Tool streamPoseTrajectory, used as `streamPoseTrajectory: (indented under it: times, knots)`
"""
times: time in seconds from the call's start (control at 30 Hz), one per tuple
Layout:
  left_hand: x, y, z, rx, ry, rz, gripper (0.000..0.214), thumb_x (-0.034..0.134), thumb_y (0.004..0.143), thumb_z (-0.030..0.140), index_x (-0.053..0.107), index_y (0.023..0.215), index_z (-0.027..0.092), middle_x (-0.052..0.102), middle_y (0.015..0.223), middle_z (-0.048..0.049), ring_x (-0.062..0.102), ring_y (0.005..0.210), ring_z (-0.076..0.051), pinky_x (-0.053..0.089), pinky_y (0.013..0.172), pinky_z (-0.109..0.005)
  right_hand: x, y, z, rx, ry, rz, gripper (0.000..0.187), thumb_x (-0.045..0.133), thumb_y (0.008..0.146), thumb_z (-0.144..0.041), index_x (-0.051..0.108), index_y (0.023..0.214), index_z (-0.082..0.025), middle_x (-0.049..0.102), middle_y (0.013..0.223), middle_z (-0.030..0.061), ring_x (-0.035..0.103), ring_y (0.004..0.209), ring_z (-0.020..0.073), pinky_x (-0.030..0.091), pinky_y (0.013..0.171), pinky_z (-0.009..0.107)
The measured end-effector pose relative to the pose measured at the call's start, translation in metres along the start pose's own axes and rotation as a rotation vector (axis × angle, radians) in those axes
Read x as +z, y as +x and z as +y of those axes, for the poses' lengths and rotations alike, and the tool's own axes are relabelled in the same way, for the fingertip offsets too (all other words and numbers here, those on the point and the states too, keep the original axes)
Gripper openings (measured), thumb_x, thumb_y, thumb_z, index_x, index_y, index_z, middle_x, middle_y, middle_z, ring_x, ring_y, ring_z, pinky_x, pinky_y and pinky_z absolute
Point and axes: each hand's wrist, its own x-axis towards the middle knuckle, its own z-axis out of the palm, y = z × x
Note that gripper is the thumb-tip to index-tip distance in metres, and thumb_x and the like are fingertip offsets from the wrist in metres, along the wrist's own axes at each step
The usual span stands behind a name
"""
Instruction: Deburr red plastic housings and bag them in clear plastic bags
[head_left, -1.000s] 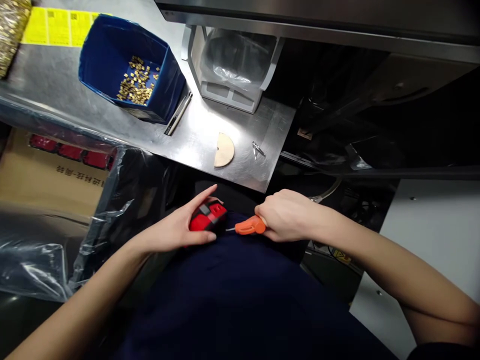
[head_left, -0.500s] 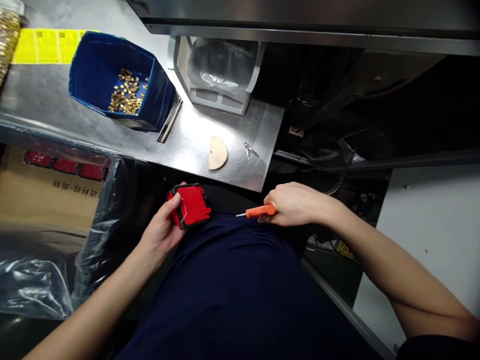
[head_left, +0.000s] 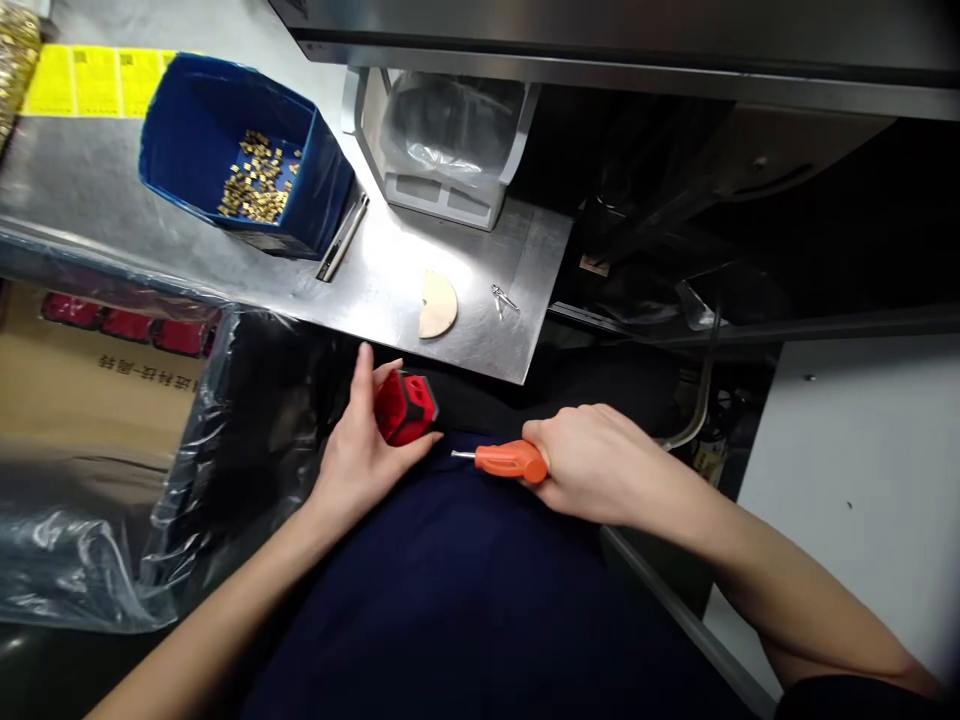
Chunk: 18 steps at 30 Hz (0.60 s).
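Note:
In front of my body, my left hand holds a red and black plastic case, turned on edge. The thumb lies along its lower side and the fingers are at its far side, partly hidden. My right hand is wrapped round the back of an orange-handled tool. The tool's thin metal tip points left at the case, with a small gap between the two. Below both hands is dark blue clothing.
A metal bench carries a blue bin of small brass parts, a pen, a half-round tan disc, nail clippers and a grey holder. At left, a plastic-lined carton holds several red pieces.
My left hand has turned the case from its flat red face onto its edge and shifted it right. My right hand has brought the orange tool slightly lower and nearer to the case.

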Motion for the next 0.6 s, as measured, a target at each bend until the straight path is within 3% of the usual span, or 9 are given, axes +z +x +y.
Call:
streamPoseTrajectory:
  times: [0.07, 0.17, 0.3, 0.37, 0.47, 0.53, 0.6]
  knots:
    - [-0.005, 0.005, 0.008, 0.095, 0.105, -0.227, 0.116, 0.092, 0.052, 0.003, 0.043, 0.155, 0.027, 0.055, 0.153, -0.0100, 0.039, 0.149, -0.040, 0.020, 0.129, -0.052, -0.012, -0.001, 0.005, 0.034, -0.022, 0.002, 0.014, 0.061, 0.083, -0.033, 0.069, 0.077, -0.023, 0.076, 0.075, 0.0065, 0.068, 0.059, 0.0230, 0.029, 0.052, 0.032]
    - [-0.007, 0.018, 0.012, 0.113, 0.132, -0.496, 0.107, 0.086, 0.055, 0.001, 0.048, 0.153, 0.018, 0.055, 0.153, -0.0158, 0.034, 0.150, -0.046, 0.009, 0.129, -0.058, -0.026, 0.009, 0.007, 0.039, -0.087, -0.003, 0.018, 0.061, 0.084, -0.034, 0.071, 0.076, -0.022, 0.074, 0.072, 0.0087, 0.066, 0.059, 0.0232, 0.032, 0.054, 0.033]
    - [-0.012, 0.026, 0.006, 0.086, 0.168, -0.656, 0.106, 0.089, 0.056, 0.006, 0.048, 0.154, 0.016, 0.061, 0.144, -0.0190, 0.045, 0.143, -0.047, 0.019, 0.128, -0.056, -0.034, 0.022, 0.005, -0.036, -0.085, -0.033, 0.027, 0.059, 0.088, -0.040, 0.074, 0.080, -0.020, 0.071, 0.069, 0.0095, 0.066, 0.062, 0.0240, 0.036, 0.059, 0.032]
    - [-0.018, 0.024, 0.004, 0.071, 0.230, -0.638, 0.114, 0.093, 0.055, 0.010, 0.044, 0.157, 0.022, 0.062, 0.144, -0.0151, 0.051, 0.138, -0.045, 0.027, 0.126, -0.055, -0.030, 0.017, 0.014, -0.059, -0.030, -0.057, 0.023, 0.060, 0.087, -0.038, 0.072, 0.077, -0.021, 0.069, 0.068, 0.0064, 0.062, 0.059, 0.0206, 0.034, 0.058, 0.030]
    - [-0.029, 0.017, 0.003, -0.025, 0.125, -0.443, 0.114, 0.096, 0.058, 0.018, 0.042, 0.157, 0.033, 0.063, 0.144, -0.0100, 0.056, 0.134, -0.043, 0.040, 0.120, -0.054, -0.014, 0.002, 0.045, -0.064, 0.082, -0.014, 0.014, 0.059, 0.090, -0.030, 0.069, 0.083, -0.023, 0.069, 0.076, 0.0024, 0.059, 0.062, 0.0169, 0.036, 0.062, 0.029]
    - [-0.033, 0.014, 0.003, -0.158, -0.158, -0.309, 0.094, 0.092, 0.066, 0.028, 0.049, 0.151, 0.033, 0.063, 0.144, -0.0107, 0.058, 0.132, -0.044, 0.053, 0.108, -0.053, 0.004, -0.001, 0.075, -0.034, 0.099, 0.162, 0.017, 0.058, 0.096, -0.032, 0.072, 0.099, -0.024, 0.070, 0.099, 0.0054, 0.063, 0.084, 0.0201, 0.041, 0.075, 0.031]
    - [-0.031, 0.014, 0.001, -0.284, -0.473, -0.266, 0.071, 0.082, 0.076, 0.038, 0.058, 0.141, 0.028, 0.064, 0.144, -0.0135, 0.061, 0.129, -0.045, 0.060, 0.098, -0.052, 0.023, 0.011, 0.108, 0.044, 0.034, 0.389, 0.026, 0.059, 0.099, -0.039, 0.072, 0.119, -0.028, 0.062, 0.122, 0.0099, 0.057, 0.108, 0.0267, 0.041, 0.092, 0.037]
